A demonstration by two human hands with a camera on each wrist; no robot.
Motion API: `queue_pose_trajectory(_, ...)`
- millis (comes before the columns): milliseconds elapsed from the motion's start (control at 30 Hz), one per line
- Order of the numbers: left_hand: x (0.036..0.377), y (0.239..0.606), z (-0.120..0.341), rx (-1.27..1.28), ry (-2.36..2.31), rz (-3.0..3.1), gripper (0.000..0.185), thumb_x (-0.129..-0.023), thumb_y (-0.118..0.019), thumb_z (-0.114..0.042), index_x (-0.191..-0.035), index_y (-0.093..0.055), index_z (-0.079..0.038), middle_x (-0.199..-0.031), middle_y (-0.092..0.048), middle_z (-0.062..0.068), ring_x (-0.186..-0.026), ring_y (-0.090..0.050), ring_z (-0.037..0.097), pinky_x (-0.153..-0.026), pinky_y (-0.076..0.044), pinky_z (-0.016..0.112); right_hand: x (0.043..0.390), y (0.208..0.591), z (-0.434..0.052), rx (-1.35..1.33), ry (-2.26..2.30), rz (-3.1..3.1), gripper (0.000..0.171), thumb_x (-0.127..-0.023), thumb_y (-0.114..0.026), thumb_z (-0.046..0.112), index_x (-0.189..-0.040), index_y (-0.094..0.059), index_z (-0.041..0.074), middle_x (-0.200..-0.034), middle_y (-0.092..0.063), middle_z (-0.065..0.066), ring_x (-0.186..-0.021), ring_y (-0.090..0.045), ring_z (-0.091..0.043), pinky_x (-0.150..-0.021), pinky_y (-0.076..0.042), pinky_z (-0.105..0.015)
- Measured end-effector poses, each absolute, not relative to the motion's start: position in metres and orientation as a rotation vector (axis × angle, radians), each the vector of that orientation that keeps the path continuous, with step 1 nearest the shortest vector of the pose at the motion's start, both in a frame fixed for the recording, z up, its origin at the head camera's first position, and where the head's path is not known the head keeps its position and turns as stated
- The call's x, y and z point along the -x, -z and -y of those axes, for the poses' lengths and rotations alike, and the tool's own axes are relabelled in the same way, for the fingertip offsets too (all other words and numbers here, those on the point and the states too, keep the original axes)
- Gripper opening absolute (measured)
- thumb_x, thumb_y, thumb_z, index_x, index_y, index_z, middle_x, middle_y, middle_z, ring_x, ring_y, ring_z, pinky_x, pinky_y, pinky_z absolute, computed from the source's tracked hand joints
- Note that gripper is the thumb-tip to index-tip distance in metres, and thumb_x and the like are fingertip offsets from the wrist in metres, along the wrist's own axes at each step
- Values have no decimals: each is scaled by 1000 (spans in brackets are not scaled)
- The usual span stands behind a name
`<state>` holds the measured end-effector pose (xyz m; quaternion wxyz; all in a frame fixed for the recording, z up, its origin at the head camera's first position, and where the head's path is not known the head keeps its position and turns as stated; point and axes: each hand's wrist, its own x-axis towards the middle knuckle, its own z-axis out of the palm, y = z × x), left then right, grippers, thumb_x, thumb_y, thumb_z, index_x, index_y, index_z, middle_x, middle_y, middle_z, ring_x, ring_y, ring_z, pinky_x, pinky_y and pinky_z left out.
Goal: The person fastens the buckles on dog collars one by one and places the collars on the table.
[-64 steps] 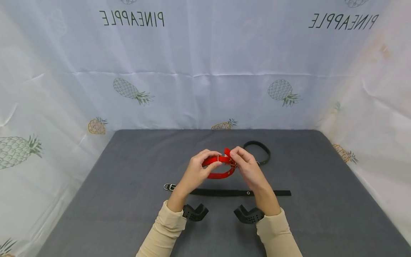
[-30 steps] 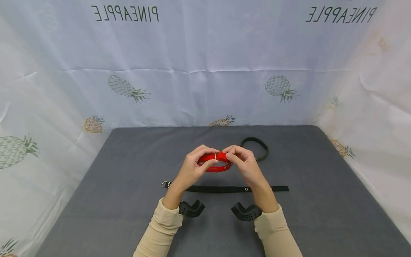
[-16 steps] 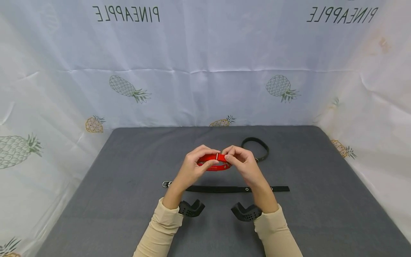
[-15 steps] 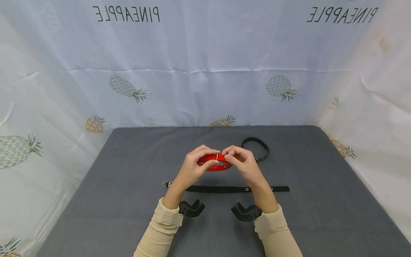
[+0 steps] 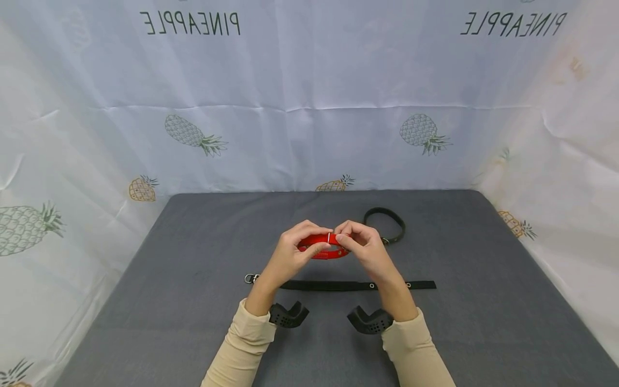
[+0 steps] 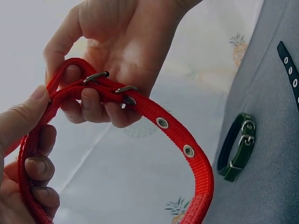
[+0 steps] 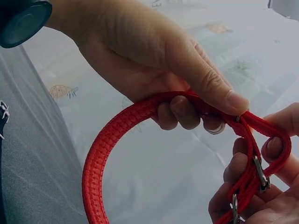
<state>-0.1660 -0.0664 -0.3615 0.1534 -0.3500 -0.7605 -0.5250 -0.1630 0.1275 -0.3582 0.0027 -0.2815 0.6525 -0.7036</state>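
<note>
Both hands hold the red collar point(image 5: 323, 246) in the air above the middle of the grey worktop point(image 5: 193, 279), its loop lying roughly left to right between them. The left hand point(image 5: 289, 255) pinches the strap beside the metal buckle point(image 6: 96, 76); the right hand point(image 5: 368, 251) pinches the band on the buckle's other side, fingertips almost meeting. A straight black strap point(image 5: 348, 285) lies nearer the front edge, and a dark green collar point(image 5: 387, 226) towards the back edge.

Woven red webbing collar point(image 6: 177, 135), shiny metal eyelets point(image 6: 162, 122), matt grey tabletop point(image 5: 193, 258).

Probably recording booth; pineapple-print cloth backdrop point(image 5: 309, 80)
</note>
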Motion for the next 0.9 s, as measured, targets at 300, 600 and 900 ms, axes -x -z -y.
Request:
queue_pose_trajectory(300, 166, 361, 70, 976, 1623, 2161, 25, -85, -72, -9, -108, -69, 0, -96, -67, 15, -82, -61, 12, -70, -56, 22, 167, 360, -137, 717, 2165, -1935, 9, -103, -45, 22, -103, -53, 19, -89, -61, 11, -76, -58, -8, -77, -50, -22)
queue_pose_trajectory(600, 166, 360, 73, 943, 1734, 2170, 24, -85, -69, -1, -109, -69, 0, -94, -65, 15, -75, -57, 4, -67, -54, 21, 173, 364, -145, 812, 2058, -1800, 31, -105, -33, 21, -106, -64, 20, -83, -61, 8, -77, -53, -8, -74, -46, -23)
queue_pose_trajectory(900, 167, 360, 73, 911, 1749, 2199, 24, -85, -69, 1, -109, -69, 0, -94, -66, 15, -76, -58, 3, -67, -53, 20, 174, 367, -142, 790, 2079, -1762, 28, -103, -38, 18, -94, -65, 19, -77, -60, 9, -71, -50, -7, -70, -43, -22)
